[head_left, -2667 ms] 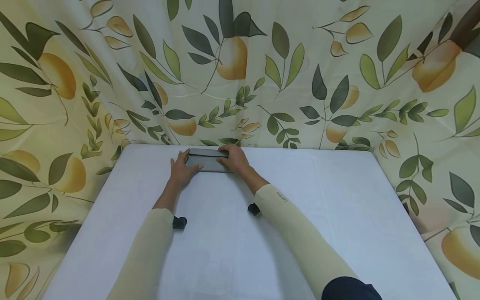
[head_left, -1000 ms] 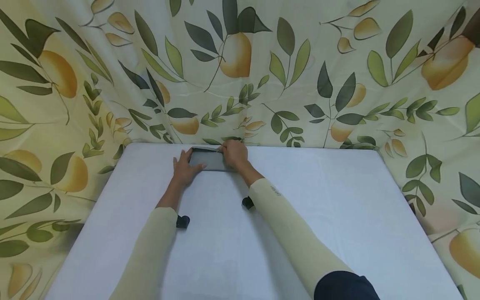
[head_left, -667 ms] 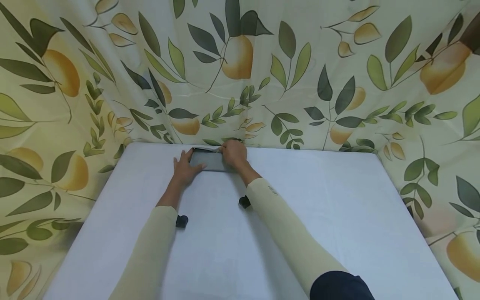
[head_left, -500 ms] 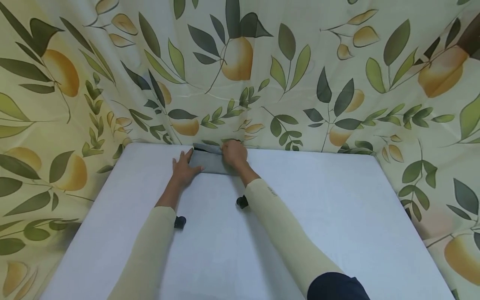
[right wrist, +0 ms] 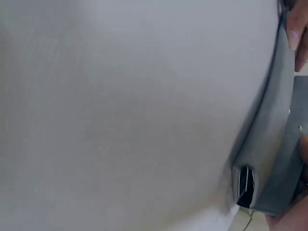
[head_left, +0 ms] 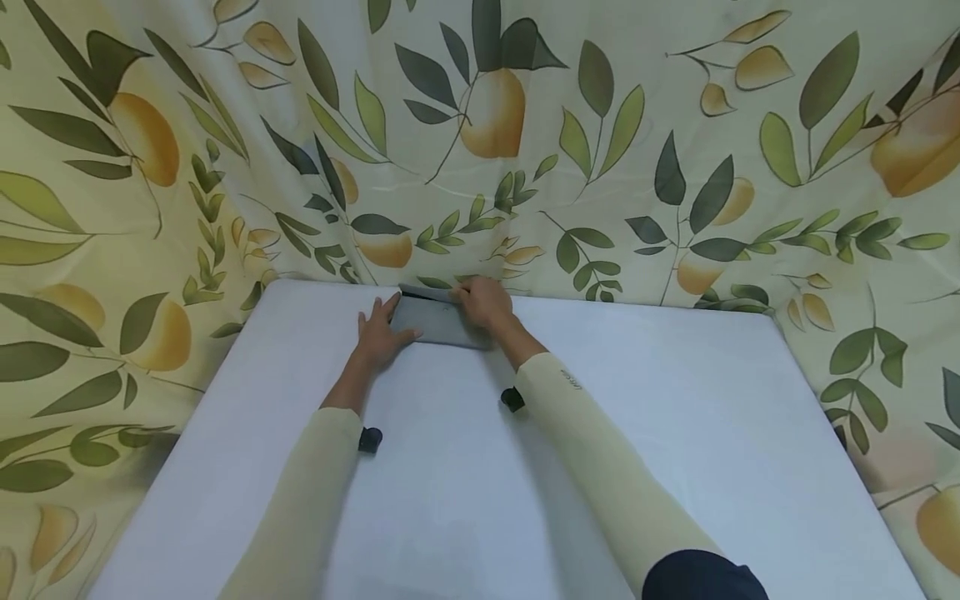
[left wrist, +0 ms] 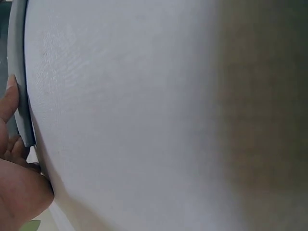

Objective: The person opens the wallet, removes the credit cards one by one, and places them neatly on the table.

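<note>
A grey flap case (head_left: 438, 322), long and flat like a wallet or glasses case, lies near the table's far edge. Its flap is lifted at the back, leaving a thin dark gap. My left hand (head_left: 378, 340) holds the left end, thumb on the near side and fingers toward the far corner. In the left wrist view the thumb (left wrist: 9, 98) presses the case's edge (left wrist: 17, 48). My right hand (head_left: 483, 304) grips the flap at the right. The right wrist view shows the raised flap (right wrist: 284, 168) with a small metal stud, and the body's hollow end (right wrist: 245, 185).
The white table (head_left: 450, 467) stretches toward me and to both sides. A curtain (head_left: 600, 167) with a fruit-and-leaf print hangs right behind its far edge. Small black devices (head_left: 513, 399) sit at both wrists.
The flap lay folded over the case earlier; it now stands lifted at the back. My right hand has gone from spread fingers to gripping the flap. The left hand has kept its hold.
</note>
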A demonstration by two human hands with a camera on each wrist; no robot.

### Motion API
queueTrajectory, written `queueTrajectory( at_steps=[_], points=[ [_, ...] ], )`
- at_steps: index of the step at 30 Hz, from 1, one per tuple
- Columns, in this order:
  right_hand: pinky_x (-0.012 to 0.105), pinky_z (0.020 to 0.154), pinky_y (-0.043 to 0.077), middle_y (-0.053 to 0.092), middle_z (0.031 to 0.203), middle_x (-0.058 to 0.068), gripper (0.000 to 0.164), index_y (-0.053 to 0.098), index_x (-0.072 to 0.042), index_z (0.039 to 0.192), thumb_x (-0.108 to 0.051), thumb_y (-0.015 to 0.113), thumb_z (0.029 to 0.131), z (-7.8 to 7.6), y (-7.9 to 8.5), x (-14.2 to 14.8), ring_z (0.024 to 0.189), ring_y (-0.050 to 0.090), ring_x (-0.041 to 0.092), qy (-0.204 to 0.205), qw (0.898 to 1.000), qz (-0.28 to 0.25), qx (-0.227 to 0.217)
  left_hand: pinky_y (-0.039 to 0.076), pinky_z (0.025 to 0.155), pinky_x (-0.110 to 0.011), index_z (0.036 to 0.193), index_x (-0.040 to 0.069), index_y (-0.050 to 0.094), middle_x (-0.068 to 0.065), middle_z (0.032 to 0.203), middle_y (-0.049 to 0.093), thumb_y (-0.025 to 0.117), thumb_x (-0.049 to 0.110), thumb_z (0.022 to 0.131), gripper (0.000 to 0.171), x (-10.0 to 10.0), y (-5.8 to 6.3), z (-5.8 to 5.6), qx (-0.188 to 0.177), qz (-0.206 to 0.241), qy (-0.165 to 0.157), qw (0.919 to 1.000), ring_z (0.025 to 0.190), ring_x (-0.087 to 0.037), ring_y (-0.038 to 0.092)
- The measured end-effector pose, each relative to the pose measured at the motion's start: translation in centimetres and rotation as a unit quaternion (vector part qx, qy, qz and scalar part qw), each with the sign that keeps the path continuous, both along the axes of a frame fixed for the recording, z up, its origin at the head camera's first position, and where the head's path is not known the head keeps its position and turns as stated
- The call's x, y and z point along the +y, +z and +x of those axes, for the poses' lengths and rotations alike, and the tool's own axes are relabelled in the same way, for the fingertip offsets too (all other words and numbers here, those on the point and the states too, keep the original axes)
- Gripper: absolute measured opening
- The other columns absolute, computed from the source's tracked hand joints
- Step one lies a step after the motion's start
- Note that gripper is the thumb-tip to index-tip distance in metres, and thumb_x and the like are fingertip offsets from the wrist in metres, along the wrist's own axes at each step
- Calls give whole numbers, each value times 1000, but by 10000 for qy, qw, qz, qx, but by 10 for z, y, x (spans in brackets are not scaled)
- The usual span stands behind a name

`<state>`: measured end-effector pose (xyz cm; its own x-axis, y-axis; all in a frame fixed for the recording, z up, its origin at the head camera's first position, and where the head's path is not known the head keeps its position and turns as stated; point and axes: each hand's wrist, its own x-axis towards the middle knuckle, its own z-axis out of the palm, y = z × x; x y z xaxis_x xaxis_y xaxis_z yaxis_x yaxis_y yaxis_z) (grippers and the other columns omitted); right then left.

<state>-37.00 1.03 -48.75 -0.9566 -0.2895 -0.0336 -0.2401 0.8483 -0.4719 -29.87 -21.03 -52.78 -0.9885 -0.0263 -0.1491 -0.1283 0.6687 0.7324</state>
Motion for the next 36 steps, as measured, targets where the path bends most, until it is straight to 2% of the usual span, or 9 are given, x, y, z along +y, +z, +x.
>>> queueTrajectory(
  at_steps=[3, 6, 10, 13, 16, 19, 24, 30, 36],
  points=[
    [40, 91, 55, 71, 132, 6, 35, 76, -12, 130, -33, 55, 111, 0, 2, 9, 112, 66, 25, 289, 9994, -128, -139, -13, 126, -49, 169, 13, 21, -19, 174, 12, 73, 36, 100, 90, 3, 0, -1, 2, -86, -49, 10000, 160, -36, -7],
    [39, 99, 53, 71, 132, 9, 35, 74, -8, 131, -31, 59, 110, -1, 2, 16, 119, 64, 25, 481, 9976, -465, -198, -14, 126, -48, 169, 11, 21, -21, 174, 12, 73, 34, 100, 90, 3, 2, -1, 47, -91, -58, 9999, 161, -36, -5],
    [40, 99, 53, 72, 125, 11, 30, 75, -4, 127, -24, 69, 105, 1, 5, 26, 117, 65, 27, 553, 9922, -1108, -118, -15, 126, -47, 169, 10, 20, -22, 173, 13, 73, 34, 100, 90, 4, 4, 1, 91, -83, -79, 9999, 161, -35, -4],
    [39, 99, 53, 72, 124, 11, 29, 75, -2, 126, -18, 73, 101, 3, 6, 33, 116, 65, 27, 614, 9897, -1282, 160, -15, 126, -46, 169, 10, 20, -22, 173, 12, 73, 36, 100, 91, 4, 5, 1, 61, -95, -80, 9999, 161, -35, -4],
    [40, 97, 54, 72, 123, 10, 27, 76, -3, 123, -14, 76, 99, 6, 6, 38, 114, 65, 27, 685, 9882, -1248, 563, -16, 125, -44, 169, 9, 19, -22, 173, 12, 73, 35, 99, 91, 3, 4, 1, 25, -133, -96, 9999, 161, -33, -3],
    [38, 90, 55, 73, 112, 7, 17, 79, -5, 111, -14, 78, 97, 9, 6, 42, 104, 65, 25, 765, 9860, -1180, 894, -16, 125, -44, 169, 9, 19, -22, 173, 12, 73, 35, 99, 91, 3, 4, 1, 23, -146, -120, 9998, 161, -33, -2],
    [34, 74, 54, 70, 88, 1, 7, 80, -11, 93, -16, 78, 97, 13, 2, 46, 83, 62, 18, 991, 9867, -851, 965, -15, 126, -46, 169, 11, 20, -22, 174, 10, 76, 35, 98, 93, 3, 1, -2, -87, 47, -73, 9999, 161, -34, -5],
    [33, 75, 53, 70, 89, -1, 12, 81, -13, 96, -23, 77, 99, 12, -3, 47, 83, 62, 16, 1122, 9866, -455, 1091, -12, 126, -51, 169, 13, 19, -22, 174, 8, 78, 37, 95, 98, 2, -3, -2, -111, 185, 4, 9998, 160, -37, -9],
    [34, 76, 54, 72, 94, 1, 19, 83, -12, 103, -27, 71, 102, 13, 1, 48, 86, 63, 17, 1069, 9857, -483, 1209, -17, 125, -44, 168, 8, 21, -21, 171, 23, 80, 30, 94, 97, 1, -1, 1, 223, 432, -18, 9988, 161, -32, -1]
  ],
)
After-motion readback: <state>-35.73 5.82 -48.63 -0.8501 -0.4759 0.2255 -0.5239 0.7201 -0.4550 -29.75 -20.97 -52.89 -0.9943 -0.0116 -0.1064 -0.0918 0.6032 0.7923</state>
